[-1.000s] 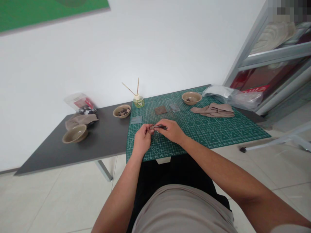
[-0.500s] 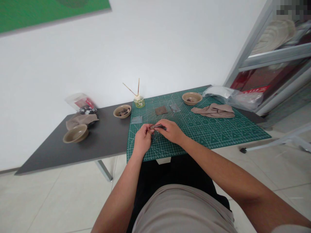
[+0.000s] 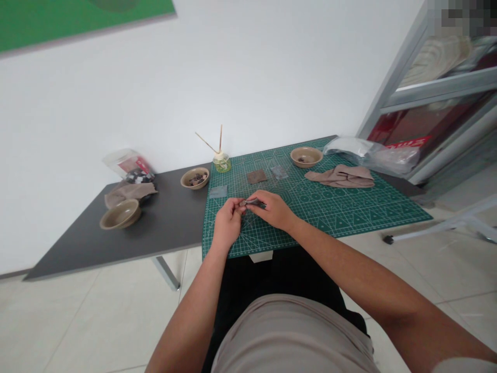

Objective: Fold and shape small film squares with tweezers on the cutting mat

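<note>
Over the front part of a green cutting mat [image 3: 330, 212], both hands meet at their fingertips. My left hand [image 3: 228, 220] is closed in a pinch on a small brownish piece, mostly covered by the fingers. My right hand [image 3: 274, 209] grips a thin grey-brown folded piece [image 3: 254, 201], pressed against what the left fingers hold; its material is too small to make out. Just beyond the hands lie a brown square sheet [image 3: 257, 176], a small clear bag [image 3: 278, 172] and a pale grey-blue rectangle [image 3: 218, 191].
A bowl of small dark and tan pieces [image 3: 194, 178] stands left of the mat, near a reed diffuser [image 3: 222, 161]. Another bowl [image 3: 306, 157] and a brown cloth [image 3: 341, 176] are at the right. Further left are a bowl [image 3: 120, 214], a second cloth [image 3: 130, 192] and a plastic bag [image 3: 130, 161].
</note>
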### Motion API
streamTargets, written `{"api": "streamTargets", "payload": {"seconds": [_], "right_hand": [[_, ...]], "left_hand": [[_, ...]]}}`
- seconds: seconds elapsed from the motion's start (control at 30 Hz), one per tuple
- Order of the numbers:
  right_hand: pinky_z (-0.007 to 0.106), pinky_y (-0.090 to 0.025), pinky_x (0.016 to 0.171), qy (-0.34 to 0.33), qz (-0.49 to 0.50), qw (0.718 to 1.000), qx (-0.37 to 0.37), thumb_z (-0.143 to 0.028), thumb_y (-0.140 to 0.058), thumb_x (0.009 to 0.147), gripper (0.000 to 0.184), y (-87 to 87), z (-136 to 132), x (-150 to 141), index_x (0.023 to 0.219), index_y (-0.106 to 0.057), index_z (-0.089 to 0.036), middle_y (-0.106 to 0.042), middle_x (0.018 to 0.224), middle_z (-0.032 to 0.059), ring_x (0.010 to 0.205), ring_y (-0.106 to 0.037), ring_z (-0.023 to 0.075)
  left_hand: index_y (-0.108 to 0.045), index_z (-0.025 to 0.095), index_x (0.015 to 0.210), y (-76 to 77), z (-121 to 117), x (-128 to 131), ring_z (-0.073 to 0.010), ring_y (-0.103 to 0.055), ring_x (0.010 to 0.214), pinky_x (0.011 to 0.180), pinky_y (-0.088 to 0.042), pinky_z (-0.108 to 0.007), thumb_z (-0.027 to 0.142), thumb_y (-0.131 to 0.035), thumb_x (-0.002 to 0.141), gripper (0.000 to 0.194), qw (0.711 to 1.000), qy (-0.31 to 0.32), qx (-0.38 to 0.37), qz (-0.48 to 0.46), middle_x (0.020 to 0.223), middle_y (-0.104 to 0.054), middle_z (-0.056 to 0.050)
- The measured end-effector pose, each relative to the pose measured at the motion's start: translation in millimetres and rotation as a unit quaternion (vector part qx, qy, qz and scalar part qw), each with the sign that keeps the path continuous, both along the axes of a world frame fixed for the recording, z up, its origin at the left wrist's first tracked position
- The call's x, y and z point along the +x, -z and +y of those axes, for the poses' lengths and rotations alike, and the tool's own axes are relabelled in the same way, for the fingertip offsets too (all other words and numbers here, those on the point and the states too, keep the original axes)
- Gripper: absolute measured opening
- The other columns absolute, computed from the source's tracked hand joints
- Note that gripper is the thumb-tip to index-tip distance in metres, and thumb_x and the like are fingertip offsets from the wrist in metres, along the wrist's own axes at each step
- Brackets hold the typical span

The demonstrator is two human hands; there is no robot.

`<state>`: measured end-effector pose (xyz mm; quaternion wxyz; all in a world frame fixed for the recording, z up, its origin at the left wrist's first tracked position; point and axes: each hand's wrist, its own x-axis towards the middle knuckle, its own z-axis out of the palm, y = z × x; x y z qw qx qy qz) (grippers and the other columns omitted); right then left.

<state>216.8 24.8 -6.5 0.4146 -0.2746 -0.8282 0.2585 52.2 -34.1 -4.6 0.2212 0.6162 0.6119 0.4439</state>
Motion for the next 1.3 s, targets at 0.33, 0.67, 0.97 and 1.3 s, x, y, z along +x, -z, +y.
{"api": "streamTargets", "payload": {"seconds": [0.33,0.67,0.97,1.3], "right_hand": [[0.029,-0.048,0.077,-0.002,-0.003,1.0,-0.004,-0.025,-0.064,0.089,0.007,-0.5,0.2,0.6,0.094,-0.066,-0.02,-0.069,0.09,0.0032,0.084,-0.065,0.0166],[0.03,-0.048,0.076,0.024,0.026,0.999,-0.029,-0.029,-0.065,0.087,0.009,0.6,1.9,0.2,0.09,-0.069,-0.021,-0.071,0.087,0.0021,0.081,-0.065,0.0169],[0.028,-0.047,0.072,0.062,0.04,0.996,-0.051,-0.03,-0.064,0.086,0.012,-0.9,2.1,0.7,0.092,-0.069,-0.021,-0.072,0.084,0.0018,0.076,-0.064,0.0162],[0.029,-0.047,0.076,0.028,0.025,0.999,-0.012,-0.022,-0.061,0.086,0.008,1.2,2.9,-0.3,0.092,-0.066,-0.021,-0.069,0.089,0.0027,0.082,-0.063,0.0167]], "left_hand": [[-0.064,0.021,0.098,-2.1,-1.3,1.5,-0.0138,-0.057,0.068,0.069,-0.046,-0.026,0.02,-0.051,0.087,0.017,1.0,-0.007,0.0,0.011,0.076,-0.063,0.002],[-0.061,0.022,0.103,3.2,0.3,1.4,-0.0137,-0.059,0.07,0.07,-0.047,-0.026,0.022,-0.052,0.087,0.019,1.0,-0.01,0.004,-0.018,0.077,-0.062,0.002],[-0.063,0.021,0.099,3.7,-0.1,0.7,-0.014,-0.064,0.081,0.078,-0.05,-0.027,0.031,-0.055,0.089,0.016,0.998,0.006,0.044,-0.039,0.091,-0.068,-0.001],[-0.066,0.02,0.092,5.2,0.6,-0.9,-0.0135,-0.063,0.074,0.073,-0.05,-0.027,0.031,-0.066,0.081,0.015,0.999,-0.014,0.021,-0.045,0.087,-0.071,-0.001]]}}
